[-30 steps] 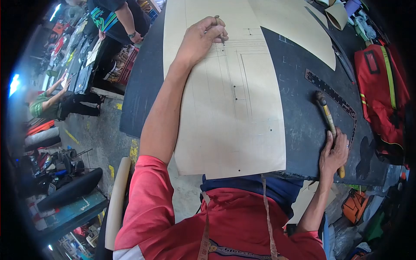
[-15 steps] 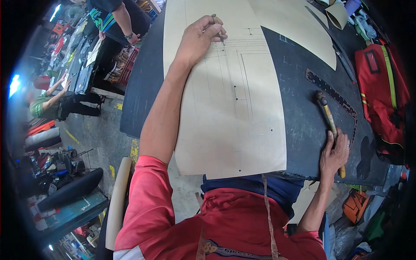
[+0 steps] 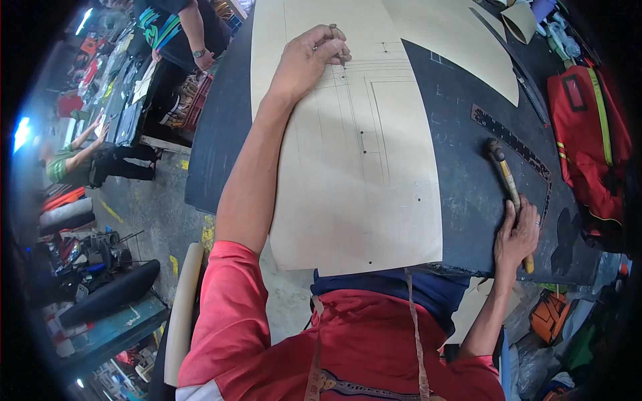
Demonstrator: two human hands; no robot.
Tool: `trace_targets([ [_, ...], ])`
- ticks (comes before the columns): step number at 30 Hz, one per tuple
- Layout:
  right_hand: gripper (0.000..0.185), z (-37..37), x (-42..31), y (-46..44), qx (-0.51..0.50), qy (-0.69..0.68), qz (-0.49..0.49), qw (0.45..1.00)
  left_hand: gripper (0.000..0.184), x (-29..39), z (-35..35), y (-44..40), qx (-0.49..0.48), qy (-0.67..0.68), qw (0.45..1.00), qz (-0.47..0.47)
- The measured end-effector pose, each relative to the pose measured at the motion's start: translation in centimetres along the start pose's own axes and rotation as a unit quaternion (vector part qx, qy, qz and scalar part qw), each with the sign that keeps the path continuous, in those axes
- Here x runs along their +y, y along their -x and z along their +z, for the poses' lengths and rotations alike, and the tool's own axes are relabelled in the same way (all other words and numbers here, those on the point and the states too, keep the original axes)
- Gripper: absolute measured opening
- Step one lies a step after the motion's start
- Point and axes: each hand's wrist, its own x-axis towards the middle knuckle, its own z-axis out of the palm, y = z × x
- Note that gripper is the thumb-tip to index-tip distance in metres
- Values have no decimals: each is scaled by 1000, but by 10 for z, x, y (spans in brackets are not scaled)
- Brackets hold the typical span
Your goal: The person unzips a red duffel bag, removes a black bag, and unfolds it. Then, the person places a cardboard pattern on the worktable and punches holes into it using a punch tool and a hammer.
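My left hand (image 3: 309,59) is closed around a slim metal punch (image 3: 333,28), its lower end at the card near a small dark hole. Beneath it lies a large tan pattern card (image 3: 321,200), marked with pencil lines and several dark round holes. On the right, my right hand (image 3: 517,234) grips the yellow handle of a hammer (image 3: 506,177). The hammer's dark head rests on or just over the black tabletop (image 3: 461,214), pointing away from me. A metal set square (image 3: 511,142) lies just beyond the hammer.
Another tan sheet (image 3: 461,40) and a long ruler (image 3: 528,93) lie at the far right. A red bag (image 3: 585,127) borders the table's right side. Two people stand at a bench on the left. A rolled sheet (image 3: 182,314) leans by my left side.
Both hands keep nearly the same place and hold. The view shifts very slightly, and the person at upper left has moved a little.
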Motion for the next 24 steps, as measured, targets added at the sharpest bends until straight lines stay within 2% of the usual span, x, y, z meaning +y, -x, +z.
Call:
trace_targets([
  [15, 23, 0, 1, 0, 3, -3, -3, 1000, 19, 0, 2, 1, 4, -6, 1000, 7],
  [24, 24, 0, 0, 0, 16, -14, -12, 1000, 18, 6, 6, 4, 32, -85, 996, 13],
])
